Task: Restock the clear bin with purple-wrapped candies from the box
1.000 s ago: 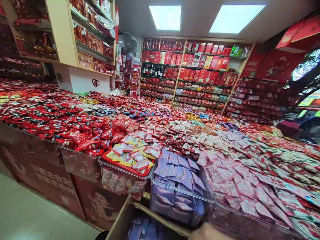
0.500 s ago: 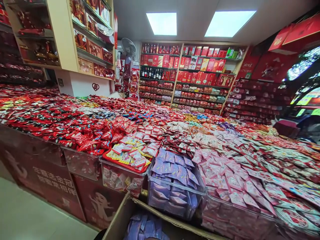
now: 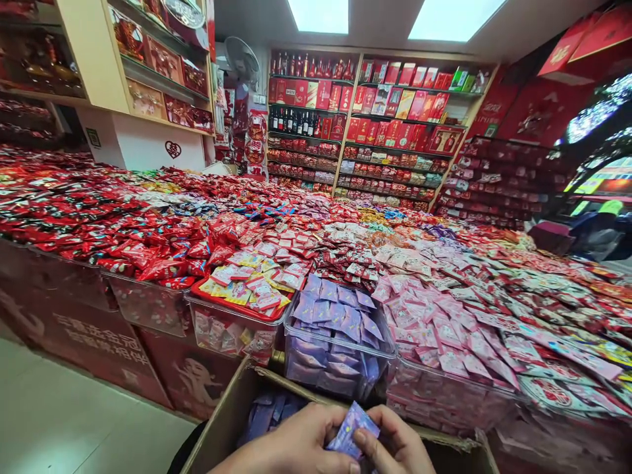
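Note:
Over the open cardboard box [image 3: 224, 411], my left hand [image 3: 301, 442] and my right hand [image 3: 397, 444] hold a purple packet [image 3: 353, 431] between them. The fingers of both hands are bent around its edges, and my right thumb lies on its front. More purple packets [image 3: 270, 416] lie inside the box, partly hidden by my left hand and forearm. Just behind the box stands a clear bin [image 3: 340, 347] with purple packets [image 3: 340, 315] laid in overlapping rows up to its top.
Left of the purple bin is a clear bin with a red rim [image 3: 197, 289] holding yellow and pink packets. Pink packets [image 3: 444, 329] fill a bin to the right. Heaps of red packets [image 3: 162, 243] spread across the counter. Shelves [image 3: 360, 131] with bottles and boxes stand behind.
Both hands have come into view from below with a purple packet held between them. The camera view has tilted down, showing more of the box and its right side.

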Action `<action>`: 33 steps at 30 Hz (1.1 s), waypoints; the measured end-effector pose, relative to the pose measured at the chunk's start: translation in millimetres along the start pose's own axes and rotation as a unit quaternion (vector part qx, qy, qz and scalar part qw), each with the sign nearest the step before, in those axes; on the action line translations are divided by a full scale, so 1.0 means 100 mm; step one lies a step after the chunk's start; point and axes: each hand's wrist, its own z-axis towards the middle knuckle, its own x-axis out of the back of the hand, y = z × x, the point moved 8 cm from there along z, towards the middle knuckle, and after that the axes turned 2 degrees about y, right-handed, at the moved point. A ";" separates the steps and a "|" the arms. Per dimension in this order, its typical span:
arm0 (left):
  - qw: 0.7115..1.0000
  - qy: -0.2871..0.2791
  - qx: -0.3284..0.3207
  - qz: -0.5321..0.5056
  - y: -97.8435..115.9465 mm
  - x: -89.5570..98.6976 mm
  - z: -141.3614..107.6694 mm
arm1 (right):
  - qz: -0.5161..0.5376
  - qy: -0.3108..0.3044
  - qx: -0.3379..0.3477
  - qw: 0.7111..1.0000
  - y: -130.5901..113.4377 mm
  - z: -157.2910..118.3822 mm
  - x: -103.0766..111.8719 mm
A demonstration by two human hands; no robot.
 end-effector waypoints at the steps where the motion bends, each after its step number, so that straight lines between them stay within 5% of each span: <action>1: 1.000 0.008 -0.001 -0.027 0.03 -0.01 0.01 | 0.027 0.019 0.002 0.999 -0.03 0.00 0.04; 6: 0.989 0.015 0.009 -0.146 0.07 -0.04 0.06 | 0.176 0.045 -0.053 0.982 -0.05 -0.01 0.07; 11: 0.988 0.013 0.054 -0.146 -0.01 -0.03 0.05 | 0.242 0.060 -0.069 0.966 -0.01 -0.02 0.08; 33: 0.994 0.037 -0.003 -0.106 -0.03 -0.04 0.08 | 0.215 0.106 -0.018 0.971 -0.01 -0.11 0.08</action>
